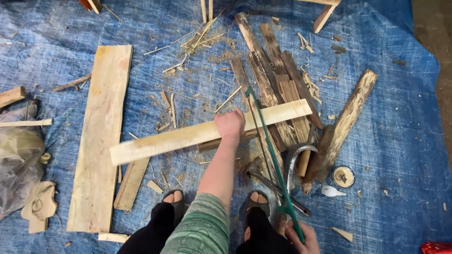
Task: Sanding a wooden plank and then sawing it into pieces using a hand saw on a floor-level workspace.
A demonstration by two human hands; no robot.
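Pale wood slat [207, 134] gripped in the left hand [230, 124]; right hand [301, 237] clasps a green saw [273, 164].
The slat lies on loose scraps [278, 94]; it may shift and the blade could jump toward the fingers.

Left hand [230, 125] outstretched, right hand [303, 237] clenched

The right hand [301, 237] at 5 o'clock is cut by the bottom edge, so its grip on the saw [275, 164] handle shows only in part. The left hand [230, 124] covers a stretch of the slat [179, 138], its fingers curled out of sight behind it. A red thing [435, 248] at 4 o'clock is clipped at the corner, too little to identify. Wooden legs [325, 14] at 1 o'clock run off the top edge.
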